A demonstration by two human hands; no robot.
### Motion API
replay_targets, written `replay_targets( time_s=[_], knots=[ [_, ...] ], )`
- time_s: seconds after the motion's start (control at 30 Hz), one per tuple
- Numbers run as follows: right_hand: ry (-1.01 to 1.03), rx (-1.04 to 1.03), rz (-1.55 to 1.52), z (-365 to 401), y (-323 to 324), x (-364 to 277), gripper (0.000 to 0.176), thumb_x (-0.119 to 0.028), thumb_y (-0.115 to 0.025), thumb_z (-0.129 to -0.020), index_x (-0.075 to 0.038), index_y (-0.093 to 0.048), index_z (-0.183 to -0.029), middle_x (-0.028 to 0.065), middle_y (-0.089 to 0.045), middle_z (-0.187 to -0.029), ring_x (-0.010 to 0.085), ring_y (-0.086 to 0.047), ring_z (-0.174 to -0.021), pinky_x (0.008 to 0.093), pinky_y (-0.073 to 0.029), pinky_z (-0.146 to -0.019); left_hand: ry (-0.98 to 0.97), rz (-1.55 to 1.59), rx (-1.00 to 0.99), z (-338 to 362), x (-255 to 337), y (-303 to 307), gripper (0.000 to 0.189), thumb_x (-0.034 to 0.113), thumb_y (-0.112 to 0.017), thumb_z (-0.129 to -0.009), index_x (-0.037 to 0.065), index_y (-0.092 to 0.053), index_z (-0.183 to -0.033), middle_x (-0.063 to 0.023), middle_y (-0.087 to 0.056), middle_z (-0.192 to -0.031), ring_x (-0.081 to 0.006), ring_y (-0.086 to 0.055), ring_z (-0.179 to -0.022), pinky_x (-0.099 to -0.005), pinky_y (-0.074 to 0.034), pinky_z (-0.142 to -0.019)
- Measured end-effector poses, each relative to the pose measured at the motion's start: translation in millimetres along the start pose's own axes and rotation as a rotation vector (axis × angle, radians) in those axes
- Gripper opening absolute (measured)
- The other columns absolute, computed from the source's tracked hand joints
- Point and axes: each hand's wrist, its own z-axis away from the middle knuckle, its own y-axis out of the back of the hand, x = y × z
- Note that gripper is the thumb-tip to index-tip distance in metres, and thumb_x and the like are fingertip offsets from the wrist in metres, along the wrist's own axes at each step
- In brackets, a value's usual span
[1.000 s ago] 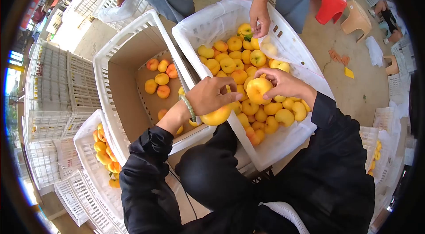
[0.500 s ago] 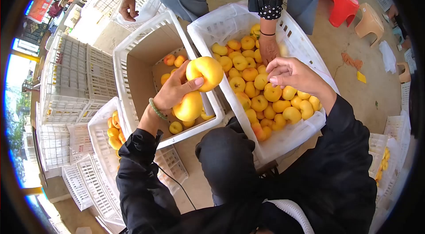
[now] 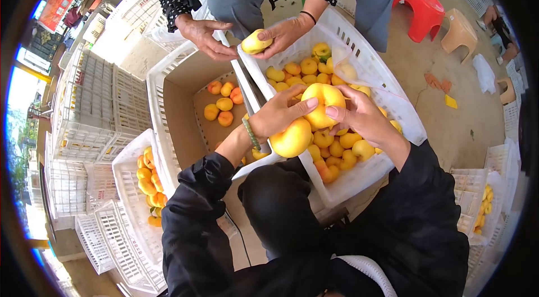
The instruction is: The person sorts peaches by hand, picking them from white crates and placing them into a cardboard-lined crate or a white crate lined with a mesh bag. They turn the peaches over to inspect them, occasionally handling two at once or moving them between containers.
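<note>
Snugly in hands [image 3: 273, 118] [image 3: 368, 120], 2 squat peaches [image 3: 324, 105] [image 3: 291, 138]

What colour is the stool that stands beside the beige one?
Red; the stool shows best in the head view.

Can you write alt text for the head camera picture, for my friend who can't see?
The left hand holds one yellow fruit and, with the right hand, a second fruit, above a white crate of fruit. Beside it stands a cardboard-lined crate with fewer; someone opposite holds another yellow fruit.
</note>
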Motion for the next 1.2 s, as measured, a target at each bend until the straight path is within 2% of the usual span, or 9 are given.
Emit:
replay_targets(
  time_s=[0.17,0.33,0.47,0.63,0.8,0.9,0.97,1.0,1.2],
  knots=[
    [0.280,0.085,0.459,8.3,-18.3,-12.8,0.059,-0.036,-0.069,-0.082,0.002,-0.045,-0.120,0.0102,-0.063,-0.090,0.0127,-0.062,-0.070,0.0219,-0.048,-0.055,-0.088,-0.041,-0.018,13.7,4.1,0.8,0.057,0.043,-0.058,-0.088,0.004,-0.043,-0.127,-0.0082,-0.058,-0.105,-0.0103,-0.055,-0.088,-0.0246,-0.047,-0.073],
    [0.240,-0.024,0.233,21.0,-30.4,-30.2,0.051,-0.029,-0.062,-0.086,0.003,-0.045,-0.122,0.0108,-0.062,-0.096,0.0126,-0.062,-0.075,0.0241,-0.048,-0.064,-0.171,0.295,-0.050,45.1,2.5,12.0,0.057,0.037,-0.055,-0.091,0.003,-0.039,-0.133,-0.0073,-0.057,-0.115,-0.0143,-0.055,-0.106,-0.0288,-0.045,-0.090],
    [0.069,-0.081,0.478,31.8,-2.5,-5.4,0.036,-0.014,-0.061,-0.080,0.003,-0.053,-0.110,0.0115,-0.060,-0.100,0.0141,-0.060,-0.083,0.0265,-0.049,-0.075,-0.208,0.390,0.205,101.2,-9.5,13.5,0.052,0.037,-0.056,-0.091,0.004,-0.044,-0.129,-0.0027,-0.058,-0.110,-0.0076,-0.056,-0.093,-0.0232,-0.048,-0.078],
    [-0.055,-0.256,0.752,44.4,8.2,7.1,0.036,-0.007,-0.061,-0.073,0.004,-0.055,-0.107,0.0132,-0.062,-0.093,0.0185,-0.061,-0.087,0.0291,-0.048,-0.076,-0.192,0.262,0.553,227.0,-28.7,2.5,0.054,0.038,-0.054,-0.091,0.004,-0.041,-0.131,-0.0036,-0.056,-0.113,-0.0095,-0.054,-0.102,-0.0261,-0.045,-0.087],
    [-0.099,-0.395,0.810,52.1,1.1,8.2,0.042,-0.008,-0.063,-0.068,0.004,-0.056,-0.107,0.0149,-0.064,-0.093,0.0210,-0.062,-0.087,0.0294,-0.049,-0.075,-0.028,0.443,1.147,362.8,-63.2,-13.0,0.044,0.038,-0.052,-0.092,0.002,-0.050,-0.118,-0.0064,-0.062,-0.098,-0.0112,-0.061,-0.078,-0.0241,-0.051,-0.064],
    [-0.063,-0.395,0.833,52.2,-5.8,11.5,0.040,-0.011,-0.067,-0.072,0.003,-0.056,-0.108,0.0140,-0.064,-0.094,0.0211,-0.062,-0.088,0.0297,-0.049,-0.075,-0.112,0.575,1.281,381.6,-89.1,-19.4,0.037,0.036,-0.048,-0.094,0.003,-0.049,-0.111,-0.0116,-0.063,-0.090,-0.0132,-0.060,-0.063,-0.0247,-0.050,-0.055],
    [0.016,-0.340,0.782,54.5,-26.9,2.5,0.039,-0.015,-0.067,-0.078,0.001,-0.055,-0.111,0.0130,-0.064,-0.096,0.0222,-0.062,-0.087,0.0303,-0.049,-0.075,-0.193,0.515,1.089,358.8,-76.4,-20.3,0.038,0.032,-0.040,-0.096,0.001,-0.045,-0.117,-0.0208,-0.062,-0.093,-0.0159,-0.061,-0.063,-0.0243,-0.050,-0.052],
    [0.044,-0.330,0.725,56.4,-33.4,2.6,0.040,-0.017,-0.066,-0.080,0.001,-0.053,-0.112,0.0133,-0.063,-0.098,0.0214,-0.062,-0.086,0.0304,-0.049,-0.075,-0.146,0.428,1.172,327.7,-56.7,-25.9,0.049,0.042,-0.038,-0.095,-0.001,-0.045,-0.119,-0.0158,-0.060,-0.090,-0.0130,-0.056,-0.054,-0.0215,-0.048,-0.047],
    [0.140,-0.503,0.930,97.3,-37.6,-2.0,0.041,-0.029,-0.062,-0.084,-0.003,-0.052,-0.114,0.0146,-0.060,-0.103,0.0303,-0.058,-0.097,0.0380,-0.045,-0.084,-0.154,0.190,0.798,241.0,-33.9,0.8,0.041,0.026,-0.050,-0.092,0.001,-0.044,-0.123,-0.0127,-0.060,-0.099,-0.0191,-0.062,-0.070,-0.0278,-0.052,-0.061]
  ],
)
